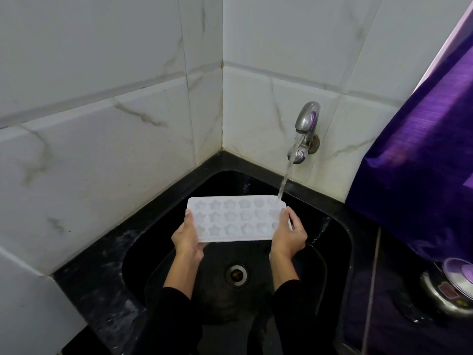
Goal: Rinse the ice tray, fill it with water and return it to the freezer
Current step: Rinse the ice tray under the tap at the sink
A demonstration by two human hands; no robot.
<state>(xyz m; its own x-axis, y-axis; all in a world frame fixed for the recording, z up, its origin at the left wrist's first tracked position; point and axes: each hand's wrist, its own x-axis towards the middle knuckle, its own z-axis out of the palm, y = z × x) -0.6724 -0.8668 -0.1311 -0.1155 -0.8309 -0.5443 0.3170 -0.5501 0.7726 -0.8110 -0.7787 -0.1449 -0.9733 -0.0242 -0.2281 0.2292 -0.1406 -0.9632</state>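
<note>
Black sleeves enter from the bottom centre of the frame, nearest the camera, and reach up over the black sink, which fills the lower middle and sits in a dark tabletop against the white tiled corner. Purple cloth hangs at the right edge, with a steel vessel below it at lower right. Above the basin, at centre frame, the ice tray is held roughly level with its moulded pockets facing up; its long axis runs left to right across the picture, one short end in each hand. At the left end the left hand clasps the tray, its fingers curled under and the thumb on the rim; at the right end the right hand does the same, thumb on top and fingers wrapped around the edge. Both grips are closed on the tray, neither slack. The tap stands on the wall at upper right of centre, and its water stream slants down to strike only the tray's far right corner, just beside the right thumb. So the right hand is the nearer to the flow, and most pockets lie to the left of it. Reaching them would, I judge, call for sliding the tray rightward along its long axis beneath the stream. The drain sits directly below, between the forearms.
</note>
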